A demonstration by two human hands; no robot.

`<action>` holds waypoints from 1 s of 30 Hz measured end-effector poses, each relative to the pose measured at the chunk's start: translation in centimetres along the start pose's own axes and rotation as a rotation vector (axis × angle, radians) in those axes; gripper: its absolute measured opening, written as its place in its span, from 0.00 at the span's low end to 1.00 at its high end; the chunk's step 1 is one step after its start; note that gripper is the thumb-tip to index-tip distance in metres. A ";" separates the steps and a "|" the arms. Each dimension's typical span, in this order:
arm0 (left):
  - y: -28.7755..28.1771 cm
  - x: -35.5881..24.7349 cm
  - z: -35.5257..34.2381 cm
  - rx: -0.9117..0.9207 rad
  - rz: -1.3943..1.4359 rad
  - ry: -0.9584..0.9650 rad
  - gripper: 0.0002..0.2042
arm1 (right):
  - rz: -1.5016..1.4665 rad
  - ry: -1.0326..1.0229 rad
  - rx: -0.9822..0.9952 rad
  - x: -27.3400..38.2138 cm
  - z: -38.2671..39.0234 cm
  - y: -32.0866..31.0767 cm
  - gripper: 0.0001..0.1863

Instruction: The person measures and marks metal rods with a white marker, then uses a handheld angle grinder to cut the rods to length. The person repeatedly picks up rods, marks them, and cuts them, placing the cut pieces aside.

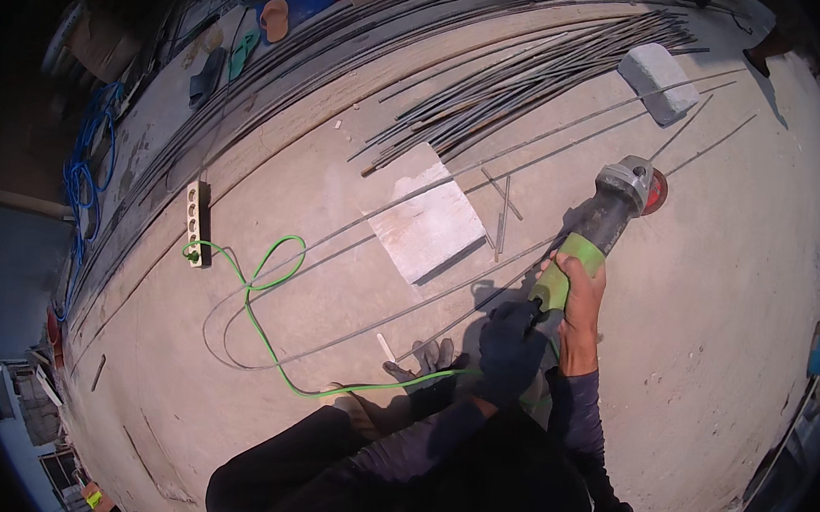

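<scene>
Both my hands are closed on an angle grinder (608, 214) with a dark grey body, a lime-green section and a metal head. My bare right hand (583, 294) wraps round the green section. My dark-gloved left hand (508, 350) grips its rear end. The red disc (658, 194) faces right, over or close to thin metal rods; contact cannot be made out. A long bent rod (366, 328) loops on the left, passing beside and behind the grinder. The green cord (265, 326) runs from near my left hand to a white power strip (193, 224).
A pale block (427, 221) supports part of the rod, with short cut pieces (502, 215) beside it. Another block (660, 83) stands farther off, near a pile of rods (539, 88). A grey glove-like shape (431, 356) is near my leg. Blue hose (90, 163) lies far left.
</scene>
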State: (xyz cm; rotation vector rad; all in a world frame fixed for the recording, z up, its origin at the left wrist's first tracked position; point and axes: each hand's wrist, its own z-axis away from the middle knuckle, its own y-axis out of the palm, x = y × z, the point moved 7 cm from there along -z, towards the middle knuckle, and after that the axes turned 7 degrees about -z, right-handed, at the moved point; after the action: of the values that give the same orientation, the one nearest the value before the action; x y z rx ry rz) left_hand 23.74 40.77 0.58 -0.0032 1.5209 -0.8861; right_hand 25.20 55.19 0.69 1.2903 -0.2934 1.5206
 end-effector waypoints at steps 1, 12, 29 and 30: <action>0.5 0.1 0.0 0.040 0.006 -0.034 0.15 | -0.016 -0.007 -0.009 -0.1 0.1 -0.5 0.18; 1.7 0.5 1.1 -0.121 0.221 -0.051 0.16 | -0.090 -0.020 -0.087 0.2 -0.3 -1.8 0.18; -2.6 0.0 -9.5 0.127 0.025 -0.053 0.25 | 0.527 -0.169 0.229 1.5 1.4 -0.9 0.26; -3.5 -1.8 -10.6 0.190 0.019 -0.091 0.25 | 0.589 -0.161 0.263 1.3 1.5 -0.2 0.27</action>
State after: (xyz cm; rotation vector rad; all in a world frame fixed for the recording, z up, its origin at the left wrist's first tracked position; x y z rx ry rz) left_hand 13.36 44.70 2.74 0.1081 1.3458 -0.9992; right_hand 26.41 54.91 2.26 1.6287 -0.6368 1.9986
